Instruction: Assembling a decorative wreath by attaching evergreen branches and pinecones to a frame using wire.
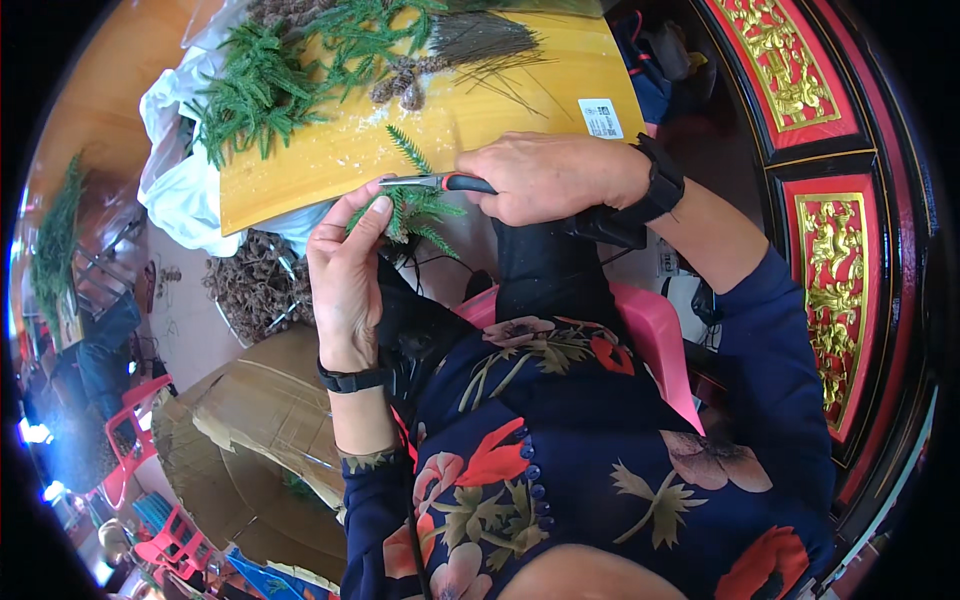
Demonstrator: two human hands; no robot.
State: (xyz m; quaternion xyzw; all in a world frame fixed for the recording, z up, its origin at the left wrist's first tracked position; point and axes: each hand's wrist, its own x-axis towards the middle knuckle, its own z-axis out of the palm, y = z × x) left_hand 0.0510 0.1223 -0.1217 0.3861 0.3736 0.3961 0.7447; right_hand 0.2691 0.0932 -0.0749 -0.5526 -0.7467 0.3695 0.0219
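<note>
My left hand pinches a small green fir-like sprig at the near edge of a yellow wooden board. My right hand grips the dark and red handle of a pair of cutters, whose metal tip points left at the sprig by my left fingertips. Both wrists wear black bands. On the far part of the board lie a heap of green branches, a bundle of thin dark twigs and several small cones.
A white plastic bag hangs under the board's left end. Below it stands a basket of brown dried bits. Cardboard lies at lower left. I sit on a pink stool. Red and gold carved panels stand on the right.
</note>
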